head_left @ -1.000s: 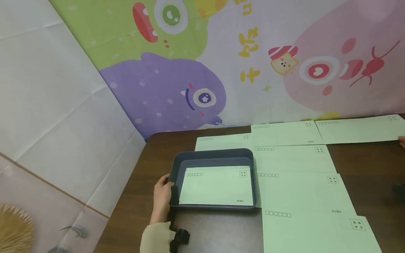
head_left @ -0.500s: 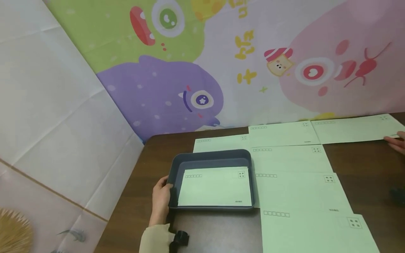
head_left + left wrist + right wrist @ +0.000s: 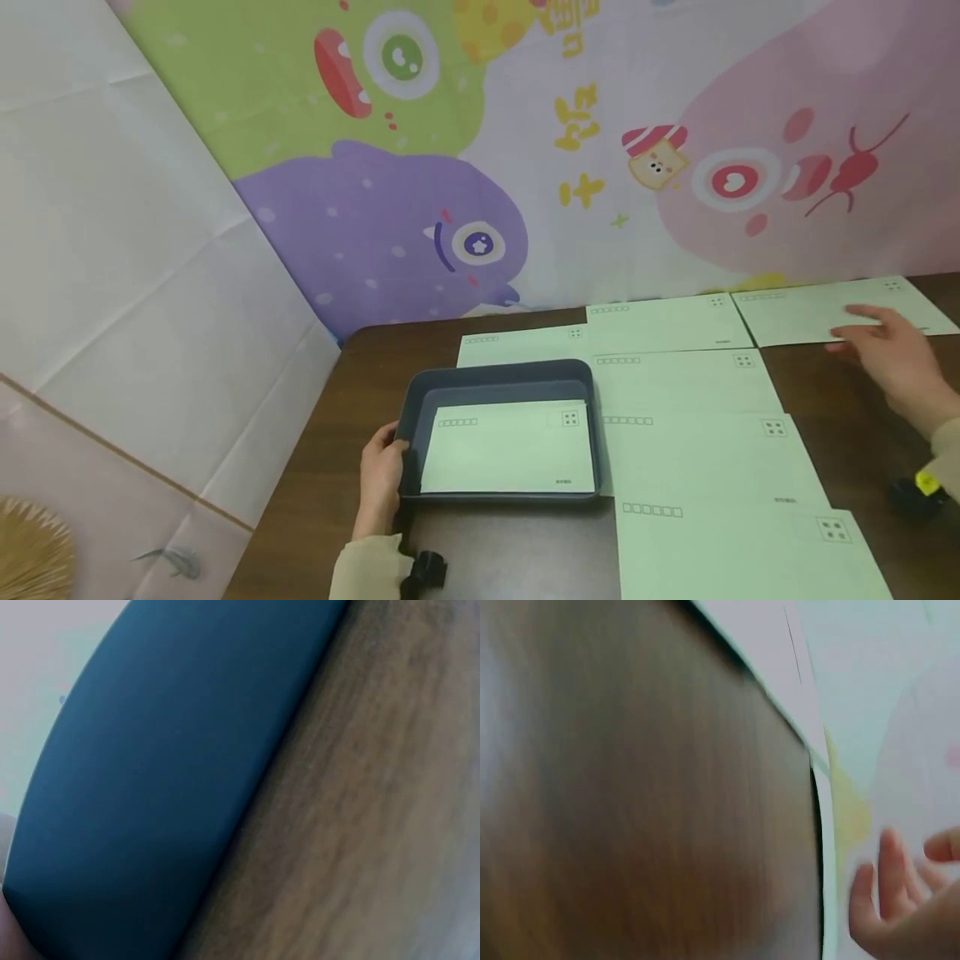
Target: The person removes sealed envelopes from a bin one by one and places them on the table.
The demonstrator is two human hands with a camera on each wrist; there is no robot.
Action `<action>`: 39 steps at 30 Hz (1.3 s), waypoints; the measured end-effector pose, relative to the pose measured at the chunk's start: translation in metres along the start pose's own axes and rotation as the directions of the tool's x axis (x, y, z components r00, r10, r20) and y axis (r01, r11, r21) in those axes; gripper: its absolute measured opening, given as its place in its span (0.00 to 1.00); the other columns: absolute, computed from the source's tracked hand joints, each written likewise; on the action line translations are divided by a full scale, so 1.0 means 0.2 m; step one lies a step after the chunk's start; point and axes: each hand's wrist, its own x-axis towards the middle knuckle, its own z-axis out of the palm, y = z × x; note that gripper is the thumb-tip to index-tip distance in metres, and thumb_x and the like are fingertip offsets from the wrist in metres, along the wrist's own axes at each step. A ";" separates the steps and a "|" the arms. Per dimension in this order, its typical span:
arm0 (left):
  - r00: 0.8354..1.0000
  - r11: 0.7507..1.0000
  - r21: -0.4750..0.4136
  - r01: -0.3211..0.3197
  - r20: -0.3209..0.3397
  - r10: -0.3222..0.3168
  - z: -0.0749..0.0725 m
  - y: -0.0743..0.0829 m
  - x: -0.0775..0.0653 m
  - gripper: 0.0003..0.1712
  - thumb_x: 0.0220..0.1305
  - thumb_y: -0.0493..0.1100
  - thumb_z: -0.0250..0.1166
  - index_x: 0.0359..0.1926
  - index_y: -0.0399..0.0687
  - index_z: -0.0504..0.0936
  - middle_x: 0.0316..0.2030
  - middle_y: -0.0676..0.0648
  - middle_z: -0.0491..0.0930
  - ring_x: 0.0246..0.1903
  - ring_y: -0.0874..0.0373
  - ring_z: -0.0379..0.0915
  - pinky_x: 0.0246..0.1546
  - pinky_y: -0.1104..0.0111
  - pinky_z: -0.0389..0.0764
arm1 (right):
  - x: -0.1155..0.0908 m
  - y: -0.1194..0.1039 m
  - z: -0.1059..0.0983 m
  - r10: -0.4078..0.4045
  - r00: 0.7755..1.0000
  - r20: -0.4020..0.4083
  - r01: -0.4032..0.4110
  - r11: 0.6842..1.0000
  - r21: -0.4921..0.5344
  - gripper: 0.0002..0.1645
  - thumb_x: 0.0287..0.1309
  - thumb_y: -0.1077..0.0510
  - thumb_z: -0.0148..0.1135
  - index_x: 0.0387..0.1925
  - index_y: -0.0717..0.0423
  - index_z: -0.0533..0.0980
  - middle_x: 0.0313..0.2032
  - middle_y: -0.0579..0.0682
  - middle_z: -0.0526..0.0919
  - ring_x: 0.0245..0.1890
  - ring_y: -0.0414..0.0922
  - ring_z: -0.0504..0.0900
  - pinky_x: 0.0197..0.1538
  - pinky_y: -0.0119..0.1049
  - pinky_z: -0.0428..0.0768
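Note:
My left hand [image 3: 381, 475] grips the left side of a dark grey-blue rectangular tray [image 3: 498, 375], thumb over its rim. Inside the tray lies a pale green envelope [image 3: 506, 450], possibly with others beneath it. The left wrist view is filled mostly by the tray's outer wall [image 3: 150, 765], with a bit of the hand at the lower left. My right hand [image 3: 892, 354] hovers by the far-right envelope [image 3: 795, 318], fingers loosely bent and holding nothing. In the right wrist view the same hand [image 3: 907, 907] shows spread fingers at the lower right.
Several more envelopes lie on the dark wooden table [image 3: 337, 417]: a column right of the tray, including the nearest envelope [image 3: 742, 554], and others along the back edge. One back envelope [image 3: 517, 346] is partly hidden by the tray. A cartoon-printed cloth [image 3: 585, 233] hangs behind the table.
My right hand has come in from the right edge, moving left across the far-right envelope. The left hand keeps its hold on the tray. The head view has shifted slightly.

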 end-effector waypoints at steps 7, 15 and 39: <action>1.000 1.000 -0.011 0.007 0.003 -0.007 0.00 -0.01 0.00 0.22 0.61 0.34 0.46 0.57 0.34 0.69 0.54 0.33 0.69 0.49 0.43 0.65 0.50 0.53 0.65 | -0.30 -0.38 0.17 -0.220 0.896 0.385 0.273 0.958 -0.088 0.22 0.66 0.51 0.44 0.52 0.61 0.70 0.37 0.51 0.80 0.32 0.32 0.78 0.32 0.29 0.72; 1.000 1.000 -0.011 0.007 0.009 -0.007 -0.02 -0.01 0.01 0.22 0.61 0.34 0.46 0.56 0.34 0.70 0.53 0.33 0.70 0.48 0.43 0.65 0.48 0.53 0.66 | -0.53 -0.69 0.47 -0.431 0.774 0.465 0.520 0.851 -0.076 0.11 0.61 0.57 0.53 0.45 0.51 0.76 0.37 0.46 0.81 0.37 0.42 0.78 0.40 0.39 0.74; 1.000 1.000 -0.006 0.014 0.006 -0.014 0.00 0.00 -0.01 0.22 0.61 0.34 0.45 0.57 0.35 0.69 0.53 0.33 0.70 0.47 0.43 0.66 0.48 0.53 0.66 | -0.62 -0.94 0.94 -0.365 0.614 0.700 0.776 0.440 -0.451 0.59 0.25 0.28 0.68 0.52 0.68 0.69 0.51 0.60 0.72 0.54 0.56 0.67 0.60 0.58 0.54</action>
